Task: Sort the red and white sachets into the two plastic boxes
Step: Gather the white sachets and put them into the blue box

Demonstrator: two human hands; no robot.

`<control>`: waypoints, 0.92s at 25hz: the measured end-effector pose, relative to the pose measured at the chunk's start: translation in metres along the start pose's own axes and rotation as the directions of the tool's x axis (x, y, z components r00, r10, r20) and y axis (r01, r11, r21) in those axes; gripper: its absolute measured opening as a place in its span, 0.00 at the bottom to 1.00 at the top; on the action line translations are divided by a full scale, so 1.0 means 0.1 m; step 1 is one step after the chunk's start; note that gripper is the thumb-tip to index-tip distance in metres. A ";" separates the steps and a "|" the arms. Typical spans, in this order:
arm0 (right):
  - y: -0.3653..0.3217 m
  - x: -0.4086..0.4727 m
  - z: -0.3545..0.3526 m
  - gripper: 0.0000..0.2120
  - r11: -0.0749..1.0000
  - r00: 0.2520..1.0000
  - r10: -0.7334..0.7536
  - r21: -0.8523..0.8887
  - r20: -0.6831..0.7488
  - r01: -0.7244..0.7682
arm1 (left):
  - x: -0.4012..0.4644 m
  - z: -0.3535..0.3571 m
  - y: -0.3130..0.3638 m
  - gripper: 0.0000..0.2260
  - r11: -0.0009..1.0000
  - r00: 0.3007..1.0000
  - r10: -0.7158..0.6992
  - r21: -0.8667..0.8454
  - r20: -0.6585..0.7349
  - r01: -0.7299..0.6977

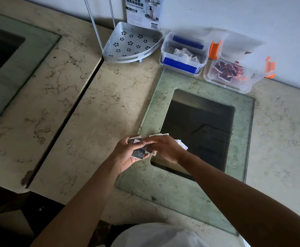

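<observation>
My left hand (126, 154) holds a small bunch of dark-looking sachets (139, 152) in its palm, low in the middle of the view. My right hand (165, 148) meets it from the right, its fingers closed on the same bunch, with white sachets (181, 144) sticking out behind it. At the back stand two clear plastic boxes. The blue-clipped box (165, 45) holds white sachets (183, 55). Right of it, the orange-clipped box (247, 86) holds red sachets (225, 71).
A glass plate (190, 198) over a dark rectangular opening lies under and right of my hands. A perforated metal corner shelf (133, 43) and its printed package (144, 13) stand at the back against the wall. A dark gap (71, 114) splits the marble counter at left.
</observation>
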State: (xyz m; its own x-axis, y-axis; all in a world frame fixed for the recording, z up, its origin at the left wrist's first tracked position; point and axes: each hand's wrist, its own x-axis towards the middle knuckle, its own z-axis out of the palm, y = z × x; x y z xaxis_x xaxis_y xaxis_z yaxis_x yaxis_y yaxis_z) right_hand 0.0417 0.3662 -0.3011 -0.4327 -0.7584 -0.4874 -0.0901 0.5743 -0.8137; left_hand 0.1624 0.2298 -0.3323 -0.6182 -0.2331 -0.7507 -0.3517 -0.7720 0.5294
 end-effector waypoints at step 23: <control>0.15 -0.02 0.12 0.03 0.978 0.992 -0.115 -0.180 -0.057 0.103 | 0.06 0.11 0.01 0.16 0.990 0.978 0.125 -0.048 -0.165 -0.135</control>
State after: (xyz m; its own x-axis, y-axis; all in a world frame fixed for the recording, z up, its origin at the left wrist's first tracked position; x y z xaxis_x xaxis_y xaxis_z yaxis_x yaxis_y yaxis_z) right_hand 0.0521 0.3728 -0.3165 -0.4700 -0.8006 -0.3716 -0.2939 0.5389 -0.7895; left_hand 0.1511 0.2338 -0.3317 -0.5328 -0.4224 -0.7333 -0.2307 -0.7612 0.6061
